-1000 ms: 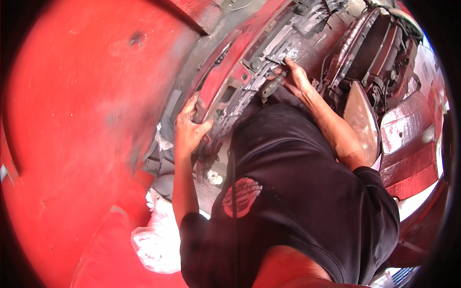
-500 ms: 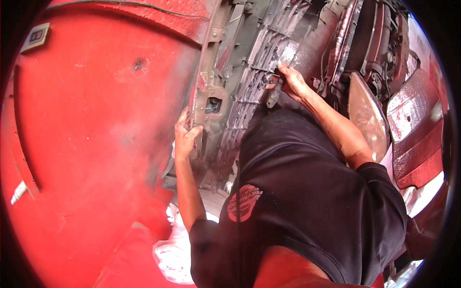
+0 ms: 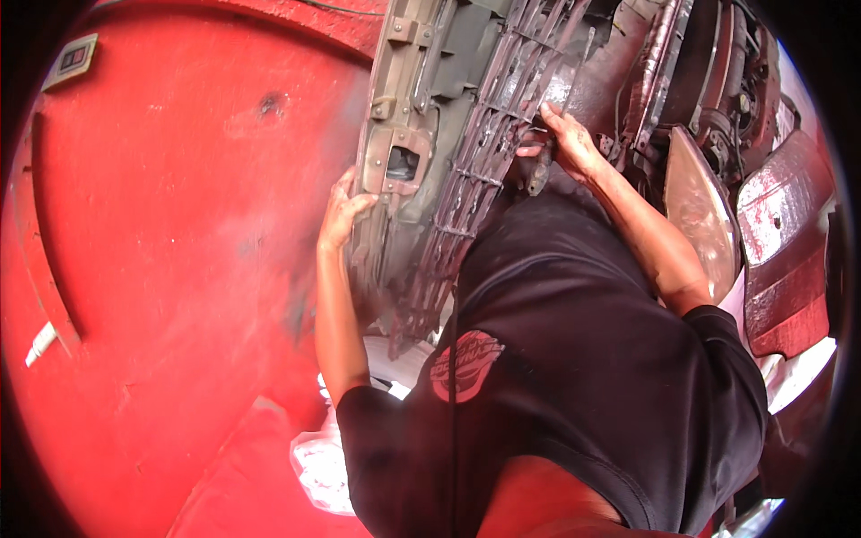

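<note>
In front of my body stands a long car bumper [image 3: 390,193], its dusty grey-brown back side showing, with a slatted grille [image 3: 462,193] along its right side. My left hand [image 3: 341,213] grips the bumper's left edge, thumb on the near side and fingers partly hidden behind it. Up at the right, my right hand [image 3: 571,143] is closed at the grille's edge, its thumb pointing up. A small dark elongated part [image 3: 539,172] hangs just below those fingers; I cannot make out its kind or whether the hand holds it.
A red wall [image 3: 179,224] fills the left, with a switch box [image 3: 72,61] high up. To the right are a headlight [image 3: 700,211], a glossy dark red panel [image 3: 782,242] and exposed car-front parts [image 3: 708,108]. Plastic wrapping [image 3: 323,471] lies low at the left.
The bumper has turned and shifted, so the grille slats show differently and its bracket opening sits higher. My left hand has moved up and slightly left with it; my right hand has shifted right.
</note>
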Demonstrator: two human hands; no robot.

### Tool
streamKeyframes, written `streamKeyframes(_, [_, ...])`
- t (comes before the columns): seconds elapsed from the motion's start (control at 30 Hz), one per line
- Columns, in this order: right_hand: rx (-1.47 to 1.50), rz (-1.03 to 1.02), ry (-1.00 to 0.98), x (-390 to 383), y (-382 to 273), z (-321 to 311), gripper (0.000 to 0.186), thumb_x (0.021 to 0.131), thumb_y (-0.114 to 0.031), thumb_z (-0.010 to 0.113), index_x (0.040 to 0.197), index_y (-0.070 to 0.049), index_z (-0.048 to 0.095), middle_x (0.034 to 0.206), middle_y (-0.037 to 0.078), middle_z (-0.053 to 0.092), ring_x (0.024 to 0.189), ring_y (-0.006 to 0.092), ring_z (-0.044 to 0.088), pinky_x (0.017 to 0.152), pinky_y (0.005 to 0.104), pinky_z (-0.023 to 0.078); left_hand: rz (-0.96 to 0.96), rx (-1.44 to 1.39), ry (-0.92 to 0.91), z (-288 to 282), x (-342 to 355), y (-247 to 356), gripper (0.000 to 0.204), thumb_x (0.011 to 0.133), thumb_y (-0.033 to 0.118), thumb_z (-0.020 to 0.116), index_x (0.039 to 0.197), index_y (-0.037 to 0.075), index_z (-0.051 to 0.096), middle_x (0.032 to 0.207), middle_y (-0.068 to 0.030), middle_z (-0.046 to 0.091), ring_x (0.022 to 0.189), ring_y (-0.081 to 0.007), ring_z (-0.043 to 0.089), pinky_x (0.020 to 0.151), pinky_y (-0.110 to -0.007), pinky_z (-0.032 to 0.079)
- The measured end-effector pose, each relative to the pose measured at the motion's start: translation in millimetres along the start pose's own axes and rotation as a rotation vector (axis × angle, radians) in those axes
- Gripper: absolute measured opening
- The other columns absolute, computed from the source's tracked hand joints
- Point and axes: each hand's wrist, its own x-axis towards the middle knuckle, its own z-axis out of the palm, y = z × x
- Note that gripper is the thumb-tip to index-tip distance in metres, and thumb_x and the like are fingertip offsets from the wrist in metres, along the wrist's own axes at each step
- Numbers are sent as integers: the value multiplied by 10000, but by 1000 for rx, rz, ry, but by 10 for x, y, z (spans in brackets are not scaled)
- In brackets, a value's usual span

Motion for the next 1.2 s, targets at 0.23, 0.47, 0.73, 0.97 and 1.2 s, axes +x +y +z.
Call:
streamKeyframes(0.23, [0, 15, 82, 3, 97, -42, 440, 1066, -343, 432, 1347, -13, 510, 1109, 127, 646, 903, 179, 620, 811, 379, 609, 1, -233, -168, 84, 55, 428, 814, 736, 197, 709, 1448, -48, 397, 1284, -117, 591, 1136, -178, 581, 1001, -332, 446])
streamKeyframes(0.47, [15, 0, 119, 48, 162, -90, 434, 1055, -352, 466, 1324, -14, 515, 1095, 140, 659, 897, 209, 637, 791, 389, 616, 47, -233, -255, 123, 142, 425, 784, 745, 200, 663, 1434, -76, 408, 1344, -146, 565, 1193, -216, 560, 1024, -331, 435])
streamKeyframes(0.73, [4, -20, 94, 89, 151, -61, 401, 1033, -330, 517, 1262, -1, 497, 1113, 162, 656, 949, 264, 657, 781, 437, 610, -15, -229, -236, 109, 197, 239, 840, 748, 266, 689, 1459, -54, 377, 1346, -126, 554, 1175, -243, 566, 939, -420, 495])
streamKeyframes(0.97, [5, -18, 190, 12, 172, -61, 380, 1043, -284, 503, 1320, -24, 511, 1080, 159, 649, 912, 241, 647, 760, 429, 626, -145, -260, -231, 115, 392, 152, 785, 794, 326, 668, 1478, 27, 423, 1539, -177, 372, 1340, -298, 457, 1052, -416, 428])
streamKeyframes(1.2, [6, 22, 195, 70, 245, -138, 364, 1051, -301, 479, 1290, -28, 505, 1086, 178, 646, 945, 263, 626, 774, 492, 612, 54, -288, -295, 84, 533, 0, 655, 897, 360, 673, 1436, 36, 489, 1417, -67, 543, 1328, -182, 443, 1113, -343, 318])
